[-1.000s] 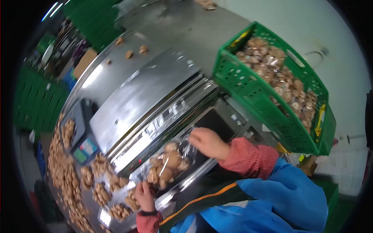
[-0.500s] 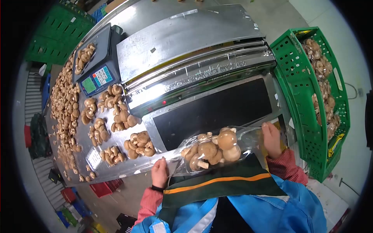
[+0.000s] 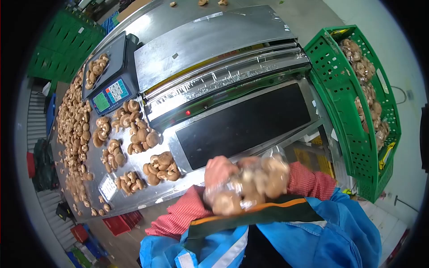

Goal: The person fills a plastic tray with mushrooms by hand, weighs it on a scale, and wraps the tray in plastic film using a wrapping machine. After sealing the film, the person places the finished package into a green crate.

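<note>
A clear film pack of shiitake mushrooms (image 3: 257, 185) is tilted up in front of my apron, blurred by motion. My left hand (image 3: 219, 170) is closed on its left end, fingers curled over the film. Behind the pack's upper edge, my right hand (image 3: 249, 161) grips the film from the far side; the pack hides most of that hand. Beyond the hands lies the black plate (image 3: 246, 125) of the wrapping machine, with a film roller (image 3: 223, 73) behind it. Small piles of mushrooms (image 3: 161, 168) rest on the metal table to the left.
A blue digital scale (image 3: 110, 96) carries more mushrooms at the back left. A large heap of loose mushrooms (image 3: 73, 129) covers the table's left side. A green crate (image 3: 333, 85) with wrapped packs stands at the right. A white label card (image 3: 107, 187) lies near the front edge.
My hands have come together from the two ends of the film. The pack has been tipped up towards me, and the film's spread-out ends are gathered behind it.
</note>
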Tool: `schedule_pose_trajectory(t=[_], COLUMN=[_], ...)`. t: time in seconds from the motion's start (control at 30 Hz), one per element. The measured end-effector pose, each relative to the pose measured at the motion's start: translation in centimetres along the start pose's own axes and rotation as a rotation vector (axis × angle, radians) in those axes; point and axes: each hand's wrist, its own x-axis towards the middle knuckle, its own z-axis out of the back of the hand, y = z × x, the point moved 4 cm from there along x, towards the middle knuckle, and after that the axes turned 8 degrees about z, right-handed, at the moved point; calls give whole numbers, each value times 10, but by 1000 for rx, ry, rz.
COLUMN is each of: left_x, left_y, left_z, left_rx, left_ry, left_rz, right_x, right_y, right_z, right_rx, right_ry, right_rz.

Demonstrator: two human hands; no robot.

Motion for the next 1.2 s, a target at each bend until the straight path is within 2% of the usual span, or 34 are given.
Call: schedule_pose_trajectory(t=[0.03,0.07,0.1,0.13,0.17,0.2,0.23,0.27,0.33,0.37,0.43,0.47,0.5,0.53,0.57,0.63,0.67,0.7,0.77,0.87,0.9,0.97,1.03,1.07,1.1,1.17,1.2], left_x=[-1,5,10,14,14,18,18,5,-6,-4,-29,-27,-33,-20,-7,27,42,60,99,153,166,187,198,199,195,185,179], left_y=[-13,-31,-43,-46,-38,-28,-18,-7,-40,-54,-14,-10,9,3,-5,-30,-40,-51,-84,-126,-141,-165,-182,-184,-180,-160,-151], left_z=[6,18,29,30,33,34,32,35,43,44,26,15,0,-8,-16,-37,-50,-64,-97,-154,-173,-213,-236,-240,-245,-248,-247], left_rx=[82,112,138,25,15,-208,-419,-871,-1158,-950,-838,-1019,-1132,-1157,-1186,-1235,-1198,-1158,-1191,-1149,-1114,-1018,-1041,-1070,-1071,-1071,-1057], left_ry=[-131,-115,-97,-68,338,528,711,693,754,816,731,612,469,420,368,385,406,424,429,418,450,531,595,575,632,733,759], left_rz=[-29,-236,-442,-596,-562,-290,-7,346,549,365,763,829,854,857,862,763,703,637,520,403,380,230,333,332,338,350,384], right_x=[4,2,37,71,79,85,67,48,29,18,-1,-10,-8,-5,5,-2,-4,-19,5,3,3,-34,-88,-132,-178,-243,-278], right_y=[21,41,24,7,5,3,2,-3,-12,-12,-22,-27,-38,-50,-68,-97,-118,-139,-204,-274,-297,-353,-412,-452,-488,-544,-570], right_z=[7,13,30,46,43,41,42,44,46,49,53,55,55,55,54,61,62,63,84,115,120,137,150,155,160,175,175], right_rx=[-529,-1101,-1106,-1107,-1379,-1650,-2219,-2797,-3294,-3181,-2936,-2796,-2679,-2558,-2422,-2607,-2656,-2555,-2547,-2599,-2369,-2355,-2256,-2054,-1825,-730,-376], right_ry=[-192,-532,-467,-400,-342,-323,-423,-522,-665,-712,-803,-825,-566,-314,138,392,494,647,1056,1262,1249,1068,1162,1181,1183,1052,685], right_rz=[269,383,436,488,626,786,942,1077,1385,1567,1892,2046,2106,2138,2018,2054,2165,2260,2288,2566,2965,3112,3092,3300,3496,4169,4390])
